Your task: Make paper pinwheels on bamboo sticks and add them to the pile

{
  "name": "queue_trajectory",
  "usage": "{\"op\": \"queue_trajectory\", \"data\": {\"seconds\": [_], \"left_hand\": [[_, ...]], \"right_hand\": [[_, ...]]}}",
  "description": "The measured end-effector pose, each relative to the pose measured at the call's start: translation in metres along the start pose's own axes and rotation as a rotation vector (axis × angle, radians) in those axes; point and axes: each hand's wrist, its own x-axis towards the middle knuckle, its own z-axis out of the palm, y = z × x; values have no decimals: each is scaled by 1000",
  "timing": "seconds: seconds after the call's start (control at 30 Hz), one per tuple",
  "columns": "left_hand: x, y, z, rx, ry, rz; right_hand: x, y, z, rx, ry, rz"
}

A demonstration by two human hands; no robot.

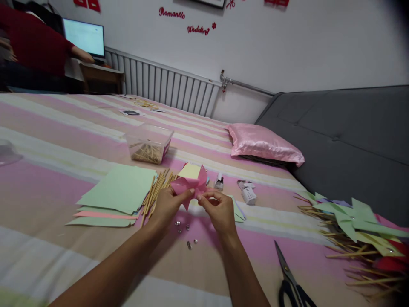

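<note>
My left hand and my right hand together pinch a folded pink paper piece above the striped bedspread. Its flaps are gathered toward the middle between my fingertips. Left of my hands lies a bundle of wooden sticks beside a stack of green and pink paper sheets. Several small metal pins are scattered on the cover just below my hands. A yellow-green sheet sits behind the pink piece.
A clear plastic box with sticks stands further back. Black scissors lie at the lower right, finished paper pinwheels at the right edge. A pink pillow rests by the grey headboard. A person in red sits far left at a monitor.
</note>
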Motion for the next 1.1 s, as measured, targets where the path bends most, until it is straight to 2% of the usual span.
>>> {"op": "queue_trajectory", "data": {"seconds": [0.17,0.33,0.5,0.67,0.83,1.1], "left_hand": [[-2,7,3,89,26,40],[-4,13,5,29,-39,9],[-5,11,4,20,6,-12],[-6,12,5,114,-42,38],[-7,13,6,109,-103,48],[-5,8,4,172,-100,12]], "right_hand": [[3,3,-4,-57,-7,-30],[3,1,-7,-73,-30,-34],[4,1,-10,-67,-49,-27],[4,-1,-14,-91,-78,-27],[4,-2,-17,-104,-109,-27],[4,1,-18,-127,-116,-21]]}}
